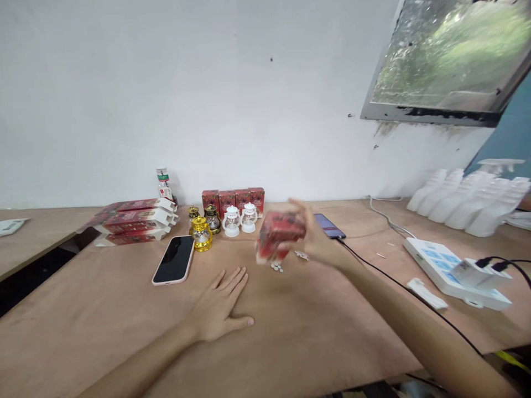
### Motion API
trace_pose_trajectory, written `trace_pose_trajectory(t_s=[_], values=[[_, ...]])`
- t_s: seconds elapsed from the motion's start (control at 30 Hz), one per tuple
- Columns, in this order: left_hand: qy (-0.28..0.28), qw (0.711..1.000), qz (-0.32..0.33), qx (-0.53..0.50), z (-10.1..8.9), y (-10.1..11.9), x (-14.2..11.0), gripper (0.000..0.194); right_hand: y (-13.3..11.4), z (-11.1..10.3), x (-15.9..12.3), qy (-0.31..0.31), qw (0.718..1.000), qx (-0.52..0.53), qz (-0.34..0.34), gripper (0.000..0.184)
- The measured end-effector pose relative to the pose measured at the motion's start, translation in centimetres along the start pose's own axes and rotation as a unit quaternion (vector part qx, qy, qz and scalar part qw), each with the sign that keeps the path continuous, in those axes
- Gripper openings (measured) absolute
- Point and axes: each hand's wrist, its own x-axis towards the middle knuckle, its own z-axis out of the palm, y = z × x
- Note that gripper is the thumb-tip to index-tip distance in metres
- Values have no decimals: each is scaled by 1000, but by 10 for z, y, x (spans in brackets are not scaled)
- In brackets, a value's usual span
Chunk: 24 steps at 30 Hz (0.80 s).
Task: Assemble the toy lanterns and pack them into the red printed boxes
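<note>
My right hand (pixel 309 235) is closed round a small red box (pixel 280 235), raised over the table and blurred by motion. Its lower end looks pale, perhaps from flaps. Flat on the tabletop lies my left hand (pixel 219 304), fingers spread and holding nothing. Just beyond the box's lower edge are several small white round pieces (pixel 276 267). Behind the hands stand two white mini lanterns (pixel 231 222), a gold mini lantern (pixel 202 235) and two dark bronze mini lanterns (pixel 213 220). A row of several upright red boxes (pixel 227 200) stands at the wall behind them.
Flattened red cartons (pixel 136 221) are stacked at left, near a bottle (pixel 164 185). A black-screened phone (pixel 174 260) lies left of centre; another phone (pixel 329 225) is cabled. At right are a power strip (pixel 456 271) and white spray bottles (pixel 468 196). A gap (pixel 45 268) splits the tables.
</note>
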Motion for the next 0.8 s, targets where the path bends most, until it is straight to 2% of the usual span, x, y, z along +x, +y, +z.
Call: trace_pose_trajectory(t_s=[0.07, 0.13, 0.23, 0.3, 0.4, 0.57, 0.7, 0.8], values=[[-15, 1000, -4, 21, 0, 3, 1, 80, 19, -31, 32, 52, 998, -41, 5, 102], [-26, 999, -10, 28, 0, 4, 1, 81, 43, -55, 66, 64, 992, -104, 21, 104], [-29, 999, -12, 24, 1, 3, 1, 82, 79, -71, 111, 69, 977, -193, 64, 98], [-23, 999, -9, 21, 2, 2, 1, 82, 97, -68, 134, 50, 964, -242, 98, 91], [-18, 1000, -5, 19, 3, 0, 0, 80, 116, -53, 158, 40, 959, -253, 120, 80], [-1, 1000, 11, 20, 4, -1, -1, 78, 133, -25, 170, 38, 958, -243, 145, 73], [-8, 1000, 4, 11, 4, 0, 1, 80, 128, -15, 172, 67, 954, -248, 156, 79], [-27, 999, -10, 15, 4, 2, 2, 82, 105, -11, 177, 119, 945, -270, 141, 80]])
